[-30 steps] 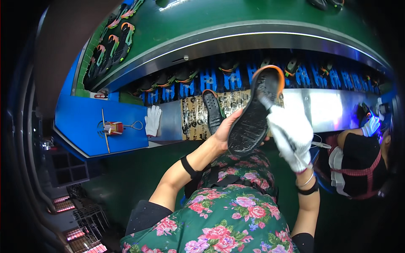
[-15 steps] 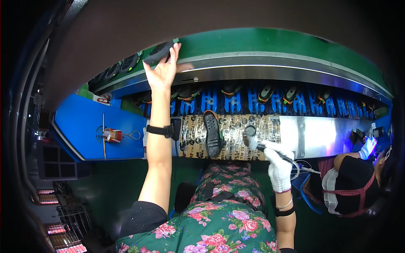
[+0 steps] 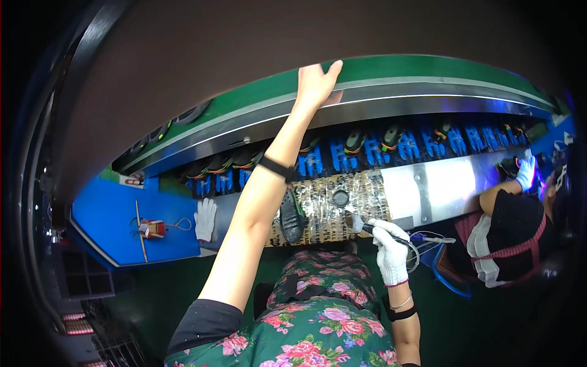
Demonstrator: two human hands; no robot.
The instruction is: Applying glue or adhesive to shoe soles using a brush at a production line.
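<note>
White-gloved right hand [image 3: 390, 249], lower right, grips a black-handled brush [image 3: 367, 229]; swung left, it could smear the black perforated sole [image 3: 291, 221]. Bare left hand [image 3: 314, 85], top centre: cannot tell its grip.

The left arm [image 3: 247, 226] bars the bench [image 3: 458, 189] left of centre, the brush [image 3: 367, 228] its near edge; farther right, a hand can pass to blue holders [image 3: 408, 148] lining the far edge.
</note>
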